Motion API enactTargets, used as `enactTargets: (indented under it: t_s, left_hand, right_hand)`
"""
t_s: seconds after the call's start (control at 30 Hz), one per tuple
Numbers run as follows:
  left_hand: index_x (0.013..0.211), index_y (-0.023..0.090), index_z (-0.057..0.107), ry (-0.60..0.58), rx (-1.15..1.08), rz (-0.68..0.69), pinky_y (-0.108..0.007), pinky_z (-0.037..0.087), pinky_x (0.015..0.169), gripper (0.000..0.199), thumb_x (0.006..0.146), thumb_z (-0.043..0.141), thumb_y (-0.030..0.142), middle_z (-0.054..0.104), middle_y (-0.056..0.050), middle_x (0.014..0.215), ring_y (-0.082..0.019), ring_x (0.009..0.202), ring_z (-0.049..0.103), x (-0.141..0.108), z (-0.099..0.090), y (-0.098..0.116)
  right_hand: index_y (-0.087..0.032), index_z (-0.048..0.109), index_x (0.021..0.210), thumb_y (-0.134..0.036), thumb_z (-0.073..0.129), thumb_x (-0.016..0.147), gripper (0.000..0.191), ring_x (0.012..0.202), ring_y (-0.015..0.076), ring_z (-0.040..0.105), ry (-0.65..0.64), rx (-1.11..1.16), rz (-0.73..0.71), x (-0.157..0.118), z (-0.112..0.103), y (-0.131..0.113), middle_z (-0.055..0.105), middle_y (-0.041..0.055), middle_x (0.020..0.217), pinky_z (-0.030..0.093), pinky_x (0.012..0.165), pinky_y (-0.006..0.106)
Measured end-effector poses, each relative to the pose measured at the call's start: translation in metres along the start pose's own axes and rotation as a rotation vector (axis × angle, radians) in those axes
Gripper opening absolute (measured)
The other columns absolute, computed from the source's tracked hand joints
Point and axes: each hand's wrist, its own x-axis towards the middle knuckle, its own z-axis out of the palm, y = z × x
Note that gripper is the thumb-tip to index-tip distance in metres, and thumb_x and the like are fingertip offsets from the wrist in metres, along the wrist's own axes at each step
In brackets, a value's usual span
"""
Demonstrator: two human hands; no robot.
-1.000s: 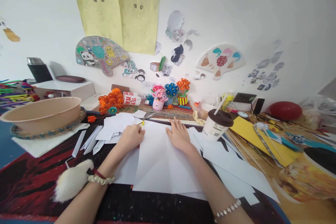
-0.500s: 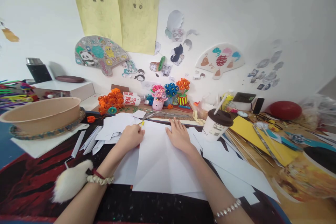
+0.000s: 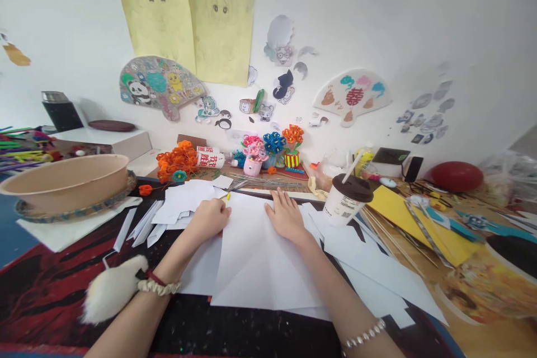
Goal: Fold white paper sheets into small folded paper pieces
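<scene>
From here I can see the white sheet (image 3: 260,274) lying opened out mid-surface (image 3: 201,327), its lower edge short of the surface's near edge. The right hand (image 3: 286,215) is laid flat on it, fingers a little apart. The left hand (image 3: 212,217) is curled at the sheet's left edge, by a small yellow thing (image 3: 228,196); I can't tell what it pinches. Creases are already in the sheet, and narrow strips (image 3: 145,225) towards the surface's left edge look finished with folding. This one isn't folded up yet; how many remain, I can't say.
</scene>
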Motion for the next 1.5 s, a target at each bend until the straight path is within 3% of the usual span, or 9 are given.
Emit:
enactTargets:
  t_s: [0.73,1.5]
  left_hand:
    - [0.062,0.017,0.058,-0.009,-0.024,-0.02,-0.025,0.033,0.058,0.028,0.084,0.044,0.026,0.065,-0.008,0.066,-0.02,0.069,0.059,-0.0022,-0.0042,0.0027]
    - [0.057,0.02,0.052,-0.045,-0.133,-0.033,-0.024,0.036,0.059,0.028,0.082,0.044,0.028,0.061,-0.002,0.05,-0.017,0.055,0.057,-0.0047,-0.008,0.002]
  right_hand:
    - [-0.019,0.026,0.143,-0.045,0.023,0.093,0.057,0.138,0.0231,0.015,-0.001,0.0,-0.007,0.0011,0.0011,0.0009,0.013,0.0043,0.152,0.013,0.108,0.04]
    - [-0.018,0.026,0.143,-0.043,0.026,0.093,0.056,0.139,0.022,0.013,-0.01,-0.004,-0.007,0.001,-0.0006,0.0009,0.015,0.006,0.152,0.013,0.108,0.039]
